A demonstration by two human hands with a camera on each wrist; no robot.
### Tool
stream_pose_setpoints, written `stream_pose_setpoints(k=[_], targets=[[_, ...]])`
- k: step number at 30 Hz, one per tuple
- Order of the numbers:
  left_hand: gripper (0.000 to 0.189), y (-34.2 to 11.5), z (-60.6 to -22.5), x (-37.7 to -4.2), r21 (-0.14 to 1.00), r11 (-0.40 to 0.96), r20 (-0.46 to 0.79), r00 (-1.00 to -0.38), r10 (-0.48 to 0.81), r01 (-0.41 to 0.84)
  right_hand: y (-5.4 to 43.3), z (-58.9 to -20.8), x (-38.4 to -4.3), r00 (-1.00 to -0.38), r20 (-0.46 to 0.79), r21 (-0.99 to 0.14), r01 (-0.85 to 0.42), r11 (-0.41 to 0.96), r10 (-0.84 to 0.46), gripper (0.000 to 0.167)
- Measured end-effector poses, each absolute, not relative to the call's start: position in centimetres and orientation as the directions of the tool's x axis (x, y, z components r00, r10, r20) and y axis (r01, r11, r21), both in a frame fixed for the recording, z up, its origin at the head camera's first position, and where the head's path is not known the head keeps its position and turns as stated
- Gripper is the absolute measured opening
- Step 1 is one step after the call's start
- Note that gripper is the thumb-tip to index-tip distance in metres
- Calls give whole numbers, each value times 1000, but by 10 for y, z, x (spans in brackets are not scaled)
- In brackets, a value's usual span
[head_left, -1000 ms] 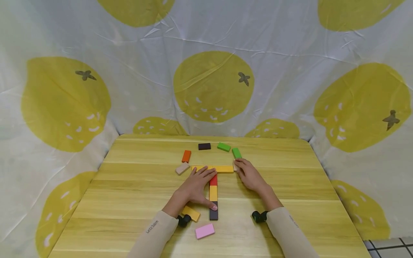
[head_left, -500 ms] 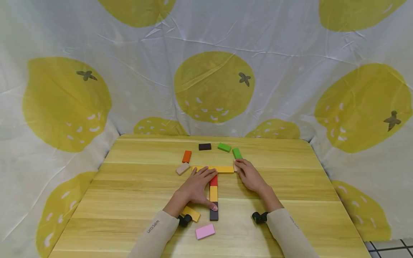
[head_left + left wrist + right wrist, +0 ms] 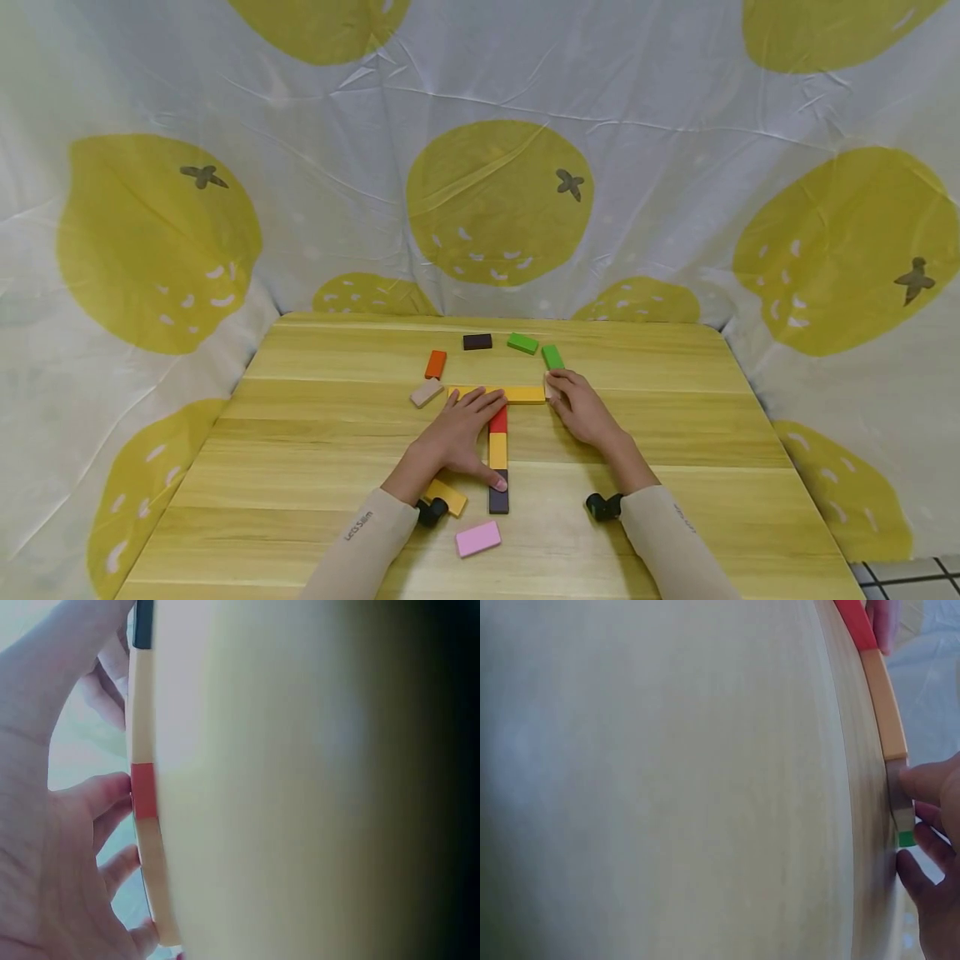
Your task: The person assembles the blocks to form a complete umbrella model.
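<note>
Flat domino-like blocks form a T on the wooden table (image 3: 675, 433). A yellow row (image 3: 525, 396) runs crosswise; below it come a red block (image 3: 498, 420), a yellow block (image 3: 498, 451) and a black block (image 3: 498, 502). My left hand (image 3: 459, 442) is spread over the T, its fingers on the row near the red block and its thumb touching the black one. With thumb and fingers, my right hand (image 3: 587, 412) pinches a plain wood block (image 3: 897, 784) at the row's right end. That block is mostly hidden in the head view. A green block (image 3: 552, 357) lies just beyond it.
Beyond the row lie an orange-red block (image 3: 436, 364), a dark block (image 3: 477, 342) and another green block (image 3: 522, 342). A second plain wood block (image 3: 427, 392) lies left. Nearer are a yellow-orange block (image 3: 448, 497), partly covered by the left wrist, and a pink block (image 3: 478, 539).
</note>
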State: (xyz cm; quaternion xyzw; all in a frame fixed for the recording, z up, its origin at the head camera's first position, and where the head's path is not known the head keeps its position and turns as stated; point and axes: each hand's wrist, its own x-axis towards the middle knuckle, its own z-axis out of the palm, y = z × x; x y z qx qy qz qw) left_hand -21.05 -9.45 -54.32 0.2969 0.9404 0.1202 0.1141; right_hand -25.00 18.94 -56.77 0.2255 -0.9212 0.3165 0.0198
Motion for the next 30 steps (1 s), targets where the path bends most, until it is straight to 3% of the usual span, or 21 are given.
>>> stream_pose_setpoints(k=[7, 15, 30], targets=[[139, -94, -543, -210, 297, 797, -144, -800, 582, 526, 190, -571, -251, -902, 190, -587, -421, 692, -388, 47], [139, -95, -542, -211, 304, 795, -147, -798, 584, 525, 191, -556, -259, -939, 151, -666, -328, 670, -310, 44], [139, -96, -545, -211, 319, 788, -128, -800, 587, 527, 188, -551, -292, -933, 18, -576, -303, 759, -359, 47]])
